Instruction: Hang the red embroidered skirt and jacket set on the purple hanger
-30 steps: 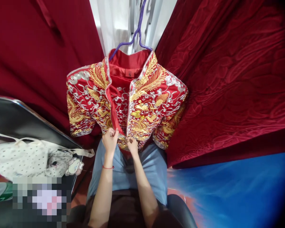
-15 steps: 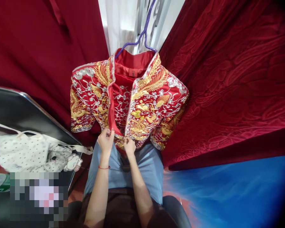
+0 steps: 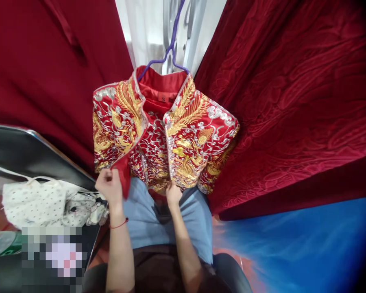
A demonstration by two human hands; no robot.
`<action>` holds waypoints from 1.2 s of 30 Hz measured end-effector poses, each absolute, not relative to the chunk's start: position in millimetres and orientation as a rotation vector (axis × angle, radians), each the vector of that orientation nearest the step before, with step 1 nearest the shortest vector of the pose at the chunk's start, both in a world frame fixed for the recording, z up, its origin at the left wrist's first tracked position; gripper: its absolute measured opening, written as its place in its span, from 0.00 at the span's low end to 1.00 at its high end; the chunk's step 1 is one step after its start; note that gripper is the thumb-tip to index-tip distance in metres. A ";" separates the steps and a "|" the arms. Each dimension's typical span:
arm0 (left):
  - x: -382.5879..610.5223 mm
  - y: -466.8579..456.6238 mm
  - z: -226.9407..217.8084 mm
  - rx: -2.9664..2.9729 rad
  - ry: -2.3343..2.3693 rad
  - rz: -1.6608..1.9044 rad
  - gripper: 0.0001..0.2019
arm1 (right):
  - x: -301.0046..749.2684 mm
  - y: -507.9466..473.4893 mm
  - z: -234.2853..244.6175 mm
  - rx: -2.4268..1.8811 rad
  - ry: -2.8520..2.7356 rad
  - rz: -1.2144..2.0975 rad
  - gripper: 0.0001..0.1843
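A red jacket [image 3: 186, 142] with gold and silver embroidery hangs in front of me on a purple hanger [image 3: 172, 44]. Its front is unfastened, and a small size label [image 3: 164, 97] shows inside the collar. My left hand [image 3: 110, 185] is closed on the left front edge and holds that panel out to the side, so its plain red lining shows. At the lower end of the other front edge, my right hand [image 3: 173, 193] pinches the trim. The jacket's lower part hangs over my lap.
On my left, a black chair [image 3: 33, 142] bears a white dotted cloth bag [image 3: 33, 203] and a green-labelled plastic bottle [image 3: 6, 243]. Red curtains [image 3: 293, 101] hang on both sides. Blue fabric [image 3: 308, 240] spreads at the lower right.
My left hand has moved out to the left, pulling the left panel away and opening the jacket wider. My right hand stays on the other edge, slightly lower.
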State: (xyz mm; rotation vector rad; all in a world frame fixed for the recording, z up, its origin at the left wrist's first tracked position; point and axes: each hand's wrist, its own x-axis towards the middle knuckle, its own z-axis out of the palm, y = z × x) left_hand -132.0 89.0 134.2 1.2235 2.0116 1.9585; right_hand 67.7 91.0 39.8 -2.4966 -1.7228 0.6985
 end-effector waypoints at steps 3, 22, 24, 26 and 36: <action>-160.8 83.5 136.5 1.308 2.106 1.638 0.16 | 81.9 94.5 51.6 -2.469 -1.702 0.773 0.23; -70.5 174.9 206.7 1.749 2.089 1.776 0.54 | 115.2 155.6 308.7 -1.419 -1.617 -0.453 0.35; -83.0 183.2 207.7 1.775 2.106 1.756 0.49 | 112.8 172.7 306.1 -1.429 -1.619 -0.517 0.37; -101.9 187.0 208.1 1.793 2.123 1.757 0.43 | 111.2 185.2 300.7 -1.438 -1.601 -0.545 0.36; -189.4 196.6 299.1 1.646 2.409 2.116 0.17 | 140.9 206.6 302.0 -1.351 -1.703 -0.535 0.33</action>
